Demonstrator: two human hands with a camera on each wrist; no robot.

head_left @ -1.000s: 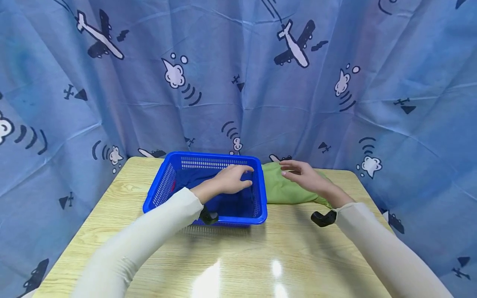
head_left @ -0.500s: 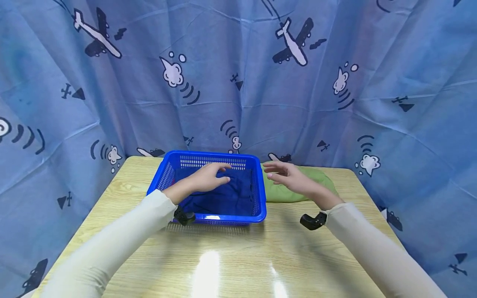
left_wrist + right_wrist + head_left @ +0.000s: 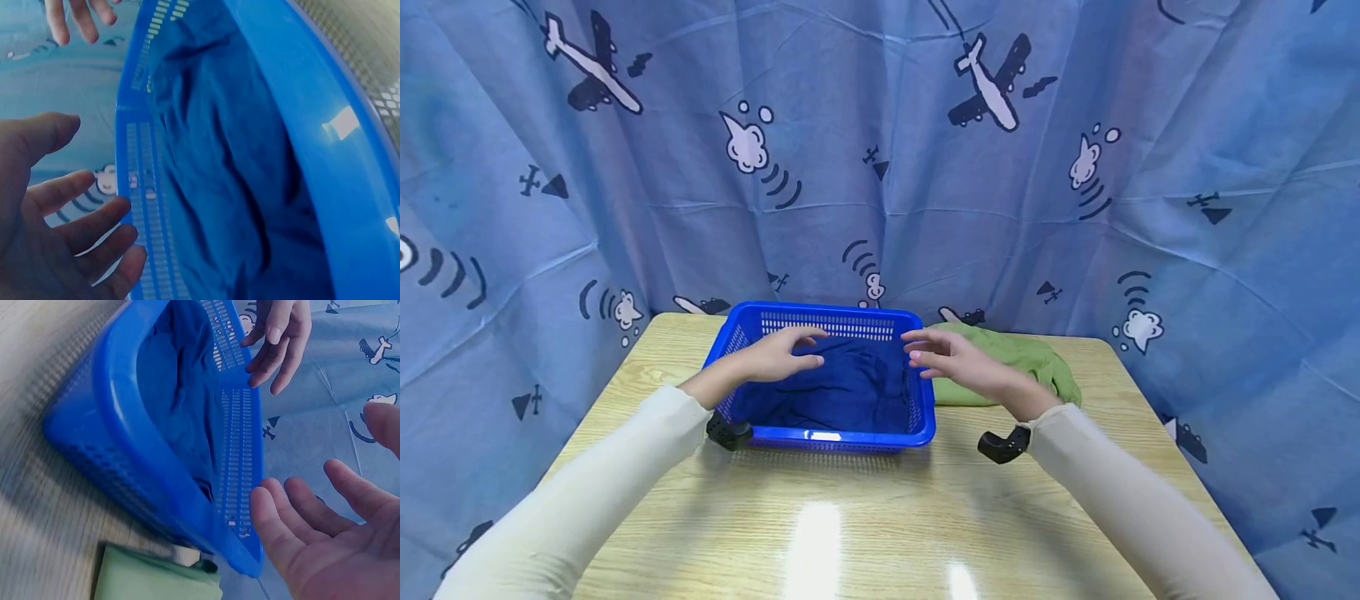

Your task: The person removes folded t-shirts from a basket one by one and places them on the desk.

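Note:
A blue plastic basket with slotted walls stands on the table, and dark blue cloth lies crumpled inside it. Over the basket's left part hovers my left hand, fingers loosely bent and nothing held. My right hand hangs above the basket's right rim, its fingers relaxed and apart from the thumb. The left wrist view has the left hand beside the basket wall, with the cloth in full sight. In the right wrist view the right hand holds nothing.
Folded green cloth lies on the table just right of the basket. The wooden table reaches back to a blue curtain printed with airplanes. Black wrist devices hang under both wrists.
Both hands have moved left, the left hand from the basket's right part to its left part. The right hand has passed from over the green cloth to the basket's right rim.

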